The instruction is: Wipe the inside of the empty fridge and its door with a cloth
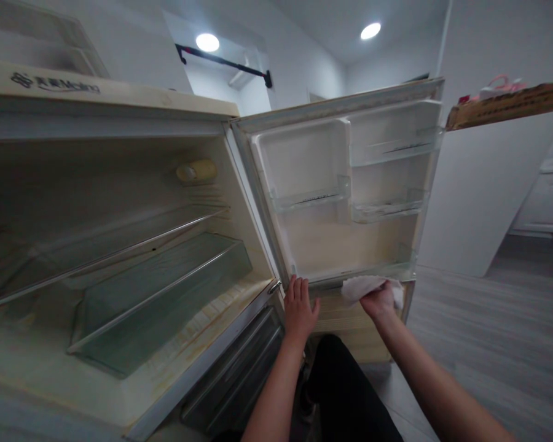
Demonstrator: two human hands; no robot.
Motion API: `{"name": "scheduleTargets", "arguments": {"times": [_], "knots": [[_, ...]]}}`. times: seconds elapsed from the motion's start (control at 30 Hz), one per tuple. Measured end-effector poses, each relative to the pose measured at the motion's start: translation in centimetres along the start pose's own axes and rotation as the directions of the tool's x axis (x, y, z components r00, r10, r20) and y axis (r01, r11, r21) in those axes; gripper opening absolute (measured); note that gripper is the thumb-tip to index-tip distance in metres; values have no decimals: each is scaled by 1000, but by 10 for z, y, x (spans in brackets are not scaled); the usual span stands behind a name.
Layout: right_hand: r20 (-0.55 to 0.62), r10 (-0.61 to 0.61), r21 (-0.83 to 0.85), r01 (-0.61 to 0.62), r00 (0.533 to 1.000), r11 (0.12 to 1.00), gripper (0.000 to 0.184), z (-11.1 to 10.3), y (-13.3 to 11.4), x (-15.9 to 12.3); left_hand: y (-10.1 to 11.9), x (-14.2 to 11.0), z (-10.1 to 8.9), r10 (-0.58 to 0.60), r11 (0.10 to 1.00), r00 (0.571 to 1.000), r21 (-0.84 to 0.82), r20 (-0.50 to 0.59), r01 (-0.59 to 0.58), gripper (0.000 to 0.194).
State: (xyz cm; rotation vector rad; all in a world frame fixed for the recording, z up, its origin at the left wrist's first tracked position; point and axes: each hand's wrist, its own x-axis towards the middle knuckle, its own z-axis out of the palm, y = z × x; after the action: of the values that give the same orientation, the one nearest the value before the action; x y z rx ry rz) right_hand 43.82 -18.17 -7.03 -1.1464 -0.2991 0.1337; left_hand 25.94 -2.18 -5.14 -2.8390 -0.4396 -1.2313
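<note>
My right hand (378,299) grips a white cloth (360,288), which spreads out on both sides of the fingers by the lower edge of the open fridge door (332,261). My left hand (300,312) has its fingers stretched out and its thumb apart; the fingertips rest at the door's lower corner on the hinge side. Clear shelves (311,197) line the inside of the door. To the left, the fridge compartment (198,252) stands open, with yellowish stains on its floor and a clear drawer (166,294) inside.
Below the main compartment sits a dark, ribbed drawer front (239,374), next to my knee. A cardboard box (507,105) with pink and white items rests on a white cabinet (479,190) at the right. Grey wood-look flooring (502,331) runs along the right.
</note>
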Motion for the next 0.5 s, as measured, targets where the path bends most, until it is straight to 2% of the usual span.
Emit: {"name": "scheduleTargets", "arguments": {"times": [0.03,0.1,0.17,0.23,0.3,0.4,0.5], "knots": [[-26,119,221,-111,993,969,40,14,2,-9,0,0,0,0,1000,1000,3,4,0,54],[23,367,604,-305,930,737,32,42,6,-26,-1,-1,1,-2,1000,1000,16,15,2,56],[164,487,722,-441,858,533,27,66,7,-40,-1,-1,2,-3,1000,1000,31,25,2,58],[314,518,720,-555,796,416,25,86,9,-54,-3,-1,2,-14,999,999,44,35,12,56],[450,500,665,-652,740,366,28,103,11,-68,-4,-1,1,-21,999,999,45,46,19,54],[577,474,566,-744,665,355,34,119,15,-83,-6,-1,-3,-6,1000,998,18,56,5,54],[603,492,519,-777,628,355,36,115,20,-84,-6,-2,-10,-8,1000,999,-26,49,9,51]]}}
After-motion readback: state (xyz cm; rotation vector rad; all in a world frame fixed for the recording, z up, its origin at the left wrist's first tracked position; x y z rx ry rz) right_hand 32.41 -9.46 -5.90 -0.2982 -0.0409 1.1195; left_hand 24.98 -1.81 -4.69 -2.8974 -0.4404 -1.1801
